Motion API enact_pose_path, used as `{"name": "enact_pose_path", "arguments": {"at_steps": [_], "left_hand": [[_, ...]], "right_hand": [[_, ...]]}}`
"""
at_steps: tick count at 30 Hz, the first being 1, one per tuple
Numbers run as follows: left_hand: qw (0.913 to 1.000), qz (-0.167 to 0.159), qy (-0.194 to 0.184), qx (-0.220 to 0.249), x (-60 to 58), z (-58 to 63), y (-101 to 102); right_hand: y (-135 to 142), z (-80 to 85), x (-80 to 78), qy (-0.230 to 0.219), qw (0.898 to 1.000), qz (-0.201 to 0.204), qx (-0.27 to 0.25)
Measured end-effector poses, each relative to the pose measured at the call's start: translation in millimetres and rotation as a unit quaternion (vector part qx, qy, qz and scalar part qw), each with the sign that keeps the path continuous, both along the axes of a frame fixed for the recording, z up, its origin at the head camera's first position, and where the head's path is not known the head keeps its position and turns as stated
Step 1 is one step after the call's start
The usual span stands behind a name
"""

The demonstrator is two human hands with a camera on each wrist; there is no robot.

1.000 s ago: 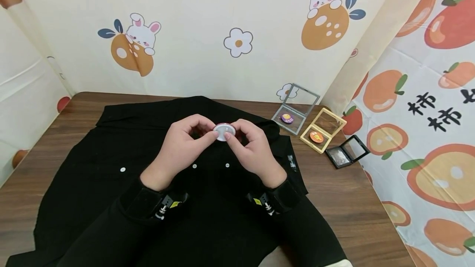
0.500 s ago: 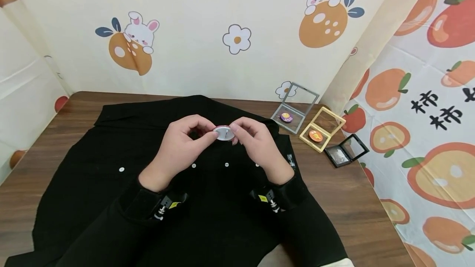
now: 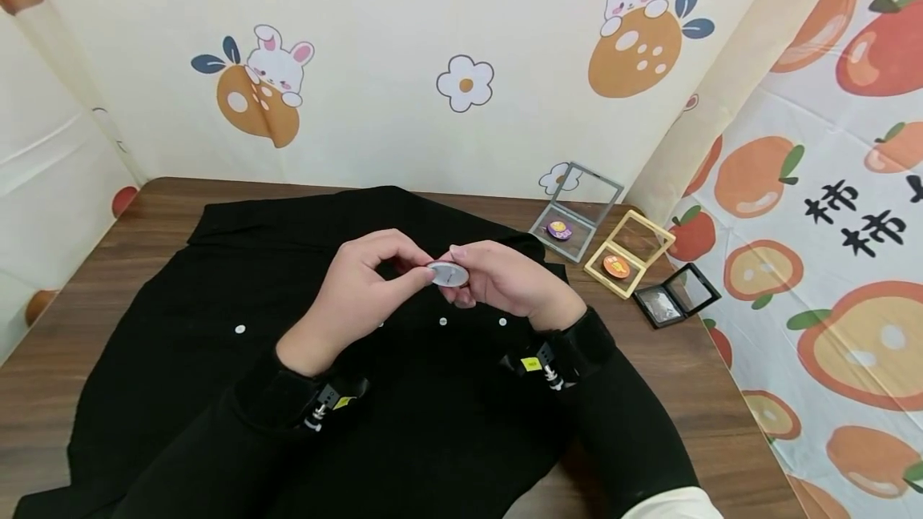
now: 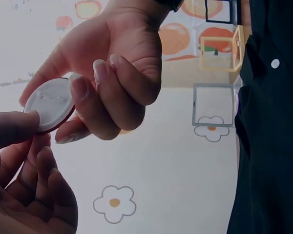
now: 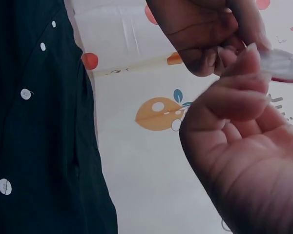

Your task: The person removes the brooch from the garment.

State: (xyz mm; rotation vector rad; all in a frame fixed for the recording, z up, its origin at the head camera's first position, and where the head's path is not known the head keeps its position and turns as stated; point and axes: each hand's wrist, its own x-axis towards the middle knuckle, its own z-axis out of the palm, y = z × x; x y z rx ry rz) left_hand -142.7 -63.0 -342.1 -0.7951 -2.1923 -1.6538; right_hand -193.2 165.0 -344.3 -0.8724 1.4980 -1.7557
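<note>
Over a spread black shirt (image 3: 180, 287), a round pin badge (image 3: 449, 274) with a white back and a red rim is held up between both hands. My left hand (image 3: 368, 287) pinches its left edge, thumb on the back. From the other side my right hand (image 3: 512, 283) holds it, with the thumb above its far edge and fingers curled at its right side. In the left wrist view a thin pin shows faintly across the back of the badge (image 4: 49, 105). The badge's front face is turned away and hidden.
On the wooden table (image 3: 692, 407) at right stand three open cases: a grey case (image 3: 551, 248) with a purple badge (image 3: 558, 229), a yellow case (image 3: 602, 282) with an orange badge (image 3: 616, 267), and a black case (image 3: 644, 311). A printed cloth (image 3: 375, 126) hangs behind.
My right hand has moved right and turned over, its fingers now beneath and beside the badge. The badge has shifted slightly right and down and tilted, with the left hand following.
</note>
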Motion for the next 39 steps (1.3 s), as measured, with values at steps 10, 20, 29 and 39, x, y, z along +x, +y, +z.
{"name": "enact_pose_path", "arguments": {"at_steps": [10,20,29,39], "left_hand": [[0.9992,-0.038,-0.001,0.008,2.9,1.9,9.8],[0.9976,-0.021,-0.004,-0.066,6.3,5.2,7.6],[0.9495,-0.011,-0.088,-0.301,-14.0,-31.0,-9.8],[0.8528,-0.028,-0.040,-0.520,-32.8,-71.8,-25.8]], "right_hand": [[9.1,0.2,-3.9,0.022,0.998,0.059,-0.018],[15.2,1.2,0.3,0.031,0.998,0.045,0.008],[25.3,-16.4,-0.9,0.106,0.966,-0.096,0.214],[53.5,-43.5,10.4,0.337,0.814,-0.204,0.427]]}}
